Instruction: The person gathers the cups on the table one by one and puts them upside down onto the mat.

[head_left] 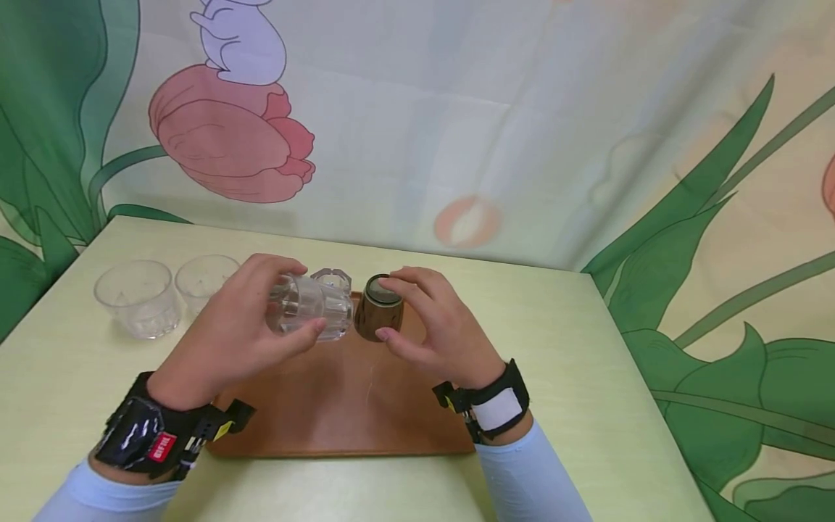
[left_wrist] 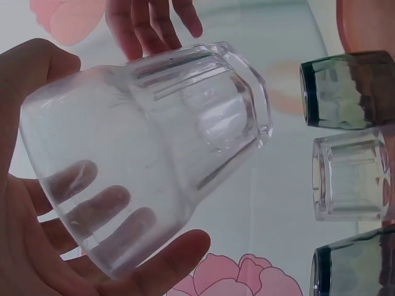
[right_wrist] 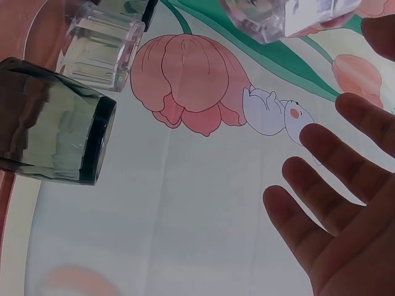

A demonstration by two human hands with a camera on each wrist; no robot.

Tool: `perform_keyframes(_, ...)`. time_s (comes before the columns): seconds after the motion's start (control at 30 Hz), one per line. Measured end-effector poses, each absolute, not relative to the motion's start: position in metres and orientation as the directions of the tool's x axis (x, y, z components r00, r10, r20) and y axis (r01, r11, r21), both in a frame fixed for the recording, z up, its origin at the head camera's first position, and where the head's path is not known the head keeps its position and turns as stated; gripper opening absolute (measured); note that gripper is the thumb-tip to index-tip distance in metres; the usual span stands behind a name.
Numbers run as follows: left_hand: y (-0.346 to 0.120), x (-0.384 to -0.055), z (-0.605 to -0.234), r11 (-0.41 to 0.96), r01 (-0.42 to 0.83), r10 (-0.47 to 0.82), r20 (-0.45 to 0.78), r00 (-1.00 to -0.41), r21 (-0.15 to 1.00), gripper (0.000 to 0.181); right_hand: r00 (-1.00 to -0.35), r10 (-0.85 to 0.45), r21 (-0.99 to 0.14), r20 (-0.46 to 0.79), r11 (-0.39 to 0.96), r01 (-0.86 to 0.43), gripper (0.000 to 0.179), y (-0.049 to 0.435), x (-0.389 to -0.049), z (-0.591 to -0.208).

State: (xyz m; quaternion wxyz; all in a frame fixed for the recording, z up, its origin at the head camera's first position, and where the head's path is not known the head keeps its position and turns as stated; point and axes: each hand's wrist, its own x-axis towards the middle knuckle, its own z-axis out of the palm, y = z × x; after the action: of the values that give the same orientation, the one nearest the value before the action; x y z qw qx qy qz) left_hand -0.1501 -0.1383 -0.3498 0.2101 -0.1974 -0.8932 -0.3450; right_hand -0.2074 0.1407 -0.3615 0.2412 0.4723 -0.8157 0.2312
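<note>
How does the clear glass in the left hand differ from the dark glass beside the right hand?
The clear glass is colourless; the dark glass is smoky-tinted.
The clear glass is tipped sideways in the left hand; the dark glass stands upside down on the tray.
The clear glass steps in to a narrower base; the dark glass tapers without a step.
Both are see-through.

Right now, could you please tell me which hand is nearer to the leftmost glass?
Left. The left hand is to the right of the leftmost glass, holding a clear glass; the right hand is farther right, by a dark glass.
</note>
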Motion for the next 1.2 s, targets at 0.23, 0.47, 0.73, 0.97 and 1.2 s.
perform_keyframes(0.23, -0.131, -0.15, -0.349, 0.624, 0.565, 0.23, 0.564, -0.793, 0.541, 0.063, -0.442, -0.659, -0.153, 0.609, 0.448, -0.881, 0.059, 0.138, -0.207, -0.363)
perform_keyframes(0.47, -0.125, -0.151, -0.348, 0.585, 0.618, 0.243, 0.614, -0.751, 0.525, 0.062, -0.443, -0.669, -0.163, 0.597, 0.44, -0.883, 0.078, 0.136, -0.205, -0.365)
perform_keyframes(0.73, -0.118, -0.149, -0.348, 0.559, 0.635, 0.265, 0.611, -0.746, 0.533, 0.064, -0.404, -0.679, -0.165, 0.613, 0.391, -0.906, 0.092, 0.13, -0.207, -0.369)
perform_keyframes(0.97, -0.113, -0.147, -0.35, 0.521, 0.64, 0.287, 0.591, -0.754, 0.565, 0.065, -0.374, -0.706, -0.137, 0.601, 0.371, -0.919, 0.088, 0.128, -0.205, -0.37)
perform_keyframes(1.2, -0.112, -0.147, -0.351, 0.493, 0.658, 0.304, 0.596, -0.743, 0.57, 0.066, -0.362, -0.707, -0.12, 0.608, 0.369, -0.922, 0.084, 0.128, -0.201, -0.366)
